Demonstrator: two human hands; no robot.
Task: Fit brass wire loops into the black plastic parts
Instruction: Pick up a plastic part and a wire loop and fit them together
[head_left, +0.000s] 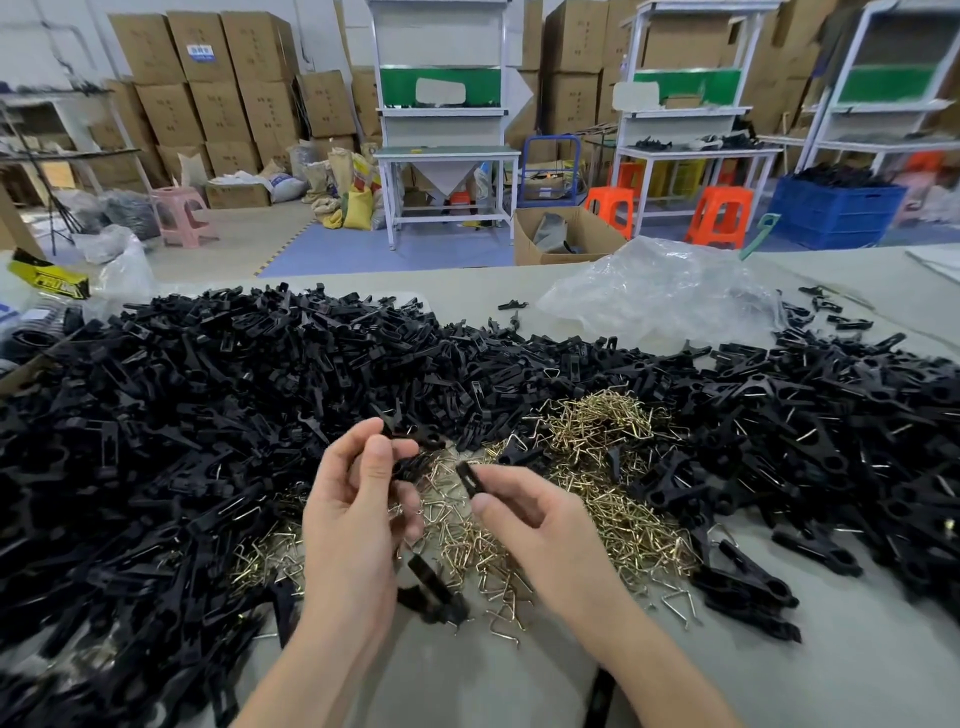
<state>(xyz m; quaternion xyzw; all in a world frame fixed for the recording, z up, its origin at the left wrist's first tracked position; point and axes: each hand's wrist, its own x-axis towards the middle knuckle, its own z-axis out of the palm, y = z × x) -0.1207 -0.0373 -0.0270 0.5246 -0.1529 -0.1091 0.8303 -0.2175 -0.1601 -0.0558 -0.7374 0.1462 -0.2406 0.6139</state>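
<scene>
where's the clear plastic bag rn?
Head view, right of centre, far edge of the table: the clear plastic bag lies crumpled just behind the black parts pile, beyond the brass loops.

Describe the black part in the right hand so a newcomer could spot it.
Start at the heap of brass wire loops in the middle of the table. Over it, the right hand pinches a short black plastic part, angled up-left. Unlike the piled parts, it is held clear of the table, lower and further right than the left hand's black piece.
</scene>
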